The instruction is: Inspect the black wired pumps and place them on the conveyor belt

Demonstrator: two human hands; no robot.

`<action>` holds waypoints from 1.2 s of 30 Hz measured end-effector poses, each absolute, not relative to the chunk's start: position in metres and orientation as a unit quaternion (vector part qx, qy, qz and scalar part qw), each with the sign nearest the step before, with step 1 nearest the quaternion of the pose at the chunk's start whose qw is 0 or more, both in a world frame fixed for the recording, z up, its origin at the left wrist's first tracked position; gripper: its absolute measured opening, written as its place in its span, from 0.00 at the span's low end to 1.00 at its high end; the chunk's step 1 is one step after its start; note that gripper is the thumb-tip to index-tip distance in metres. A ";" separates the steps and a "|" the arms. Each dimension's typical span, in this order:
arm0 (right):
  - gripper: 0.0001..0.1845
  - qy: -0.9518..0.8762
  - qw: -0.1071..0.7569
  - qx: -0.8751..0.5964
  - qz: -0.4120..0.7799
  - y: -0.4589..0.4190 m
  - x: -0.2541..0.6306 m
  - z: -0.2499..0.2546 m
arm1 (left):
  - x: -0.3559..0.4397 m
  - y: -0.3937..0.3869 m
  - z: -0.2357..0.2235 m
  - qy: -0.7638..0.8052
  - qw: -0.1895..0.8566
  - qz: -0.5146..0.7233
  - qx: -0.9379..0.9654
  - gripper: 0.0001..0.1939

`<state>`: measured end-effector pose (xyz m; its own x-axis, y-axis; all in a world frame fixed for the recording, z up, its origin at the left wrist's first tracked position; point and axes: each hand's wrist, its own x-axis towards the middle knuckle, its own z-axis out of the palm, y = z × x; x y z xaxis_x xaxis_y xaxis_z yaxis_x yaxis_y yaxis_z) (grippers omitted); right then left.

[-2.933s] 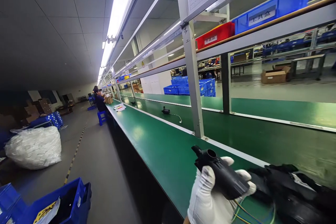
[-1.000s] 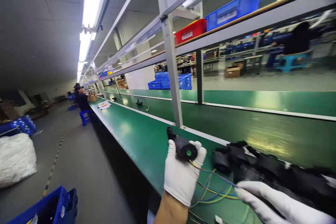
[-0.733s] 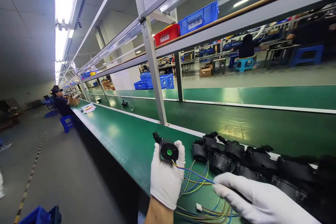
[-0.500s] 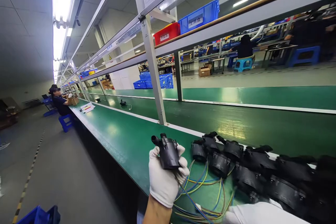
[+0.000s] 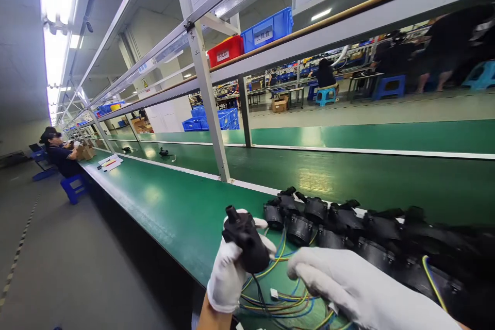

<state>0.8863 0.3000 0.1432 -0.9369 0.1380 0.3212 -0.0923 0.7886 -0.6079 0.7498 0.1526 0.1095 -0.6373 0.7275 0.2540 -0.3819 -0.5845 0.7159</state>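
Observation:
My left hand (image 5: 228,273), in a white glove, grips a small black pump (image 5: 247,242) with a round body and short pipe stubs. The pump is tilted, one stub pointing up and another toward me. Dark leads hang from its underside. To its right my right hand (image 5: 328,278), also gloved, reaches in with fingers loosely bent and stretched toward the pump, apart from it. No object shows at its fingertips. Under both hands lie blue, brown and yellow-green wires (image 5: 278,307) with a white connector (image 5: 274,294). Several more black pumps (image 5: 300,229) stand in rows beyond my right hand.
The green bench (image 5: 170,211) runs far left, with papers (image 5: 112,163) on it. A white post (image 5: 209,108) rises behind my hands. Above sit a red bin (image 5: 226,51) and a blue bin (image 5: 266,31). A seated person (image 5: 58,149) works at the far end.
The pump in my left hand has turned, so a stub now faces me. My right hand has come up and left from the lower right toward it. The view has swung right.

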 end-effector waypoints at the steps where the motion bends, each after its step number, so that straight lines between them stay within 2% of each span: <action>1: 0.23 -0.924 0.172 -0.003 0.341 0.302 0.884 0.141 | 0.752 0.154 0.107 0.350 0.287 0.853 0.259 0.28; 4: 0.20 -0.912 0.172 0.003 0.373 0.308 0.875 0.129 | 0.759 0.158 0.098 0.422 0.155 0.862 0.232 0.48; 6: 0.18 -0.909 0.175 0.005 0.378 0.308 0.871 0.123 | 0.761 0.159 0.095 0.442 0.107 0.859 0.234 0.54; 14: 0.11 -0.894 0.179 0.022 0.411 0.297 0.874 0.135 | 0.767 0.153 0.097 0.434 0.124 0.860 0.236 0.51; 18: 0.15 -0.888 0.179 -0.004 0.424 0.296 0.875 0.136 | 0.769 0.152 0.097 0.462 0.130 0.834 0.273 0.52; 24: 0.22 -0.878 0.183 -0.011 0.442 0.297 0.872 0.130 | 0.769 0.149 0.092 0.577 0.046 0.729 0.367 0.54; 29: 0.24 -0.871 0.190 -0.016 0.453 0.299 0.870 0.124 | 0.764 0.150 0.089 0.608 -0.014 0.663 0.436 0.54; 31: 0.22 -0.876 0.184 -0.029 0.445 0.297 0.869 0.125 | 0.763 0.151 0.088 0.615 -0.034 0.648 0.448 0.55; 36: 0.11 -0.907 0.117 -0.061 0.399 0.297 0.870 0.136 | 0.759 0.150 0.083 0.610 -0.109 0.596 0.510 0.56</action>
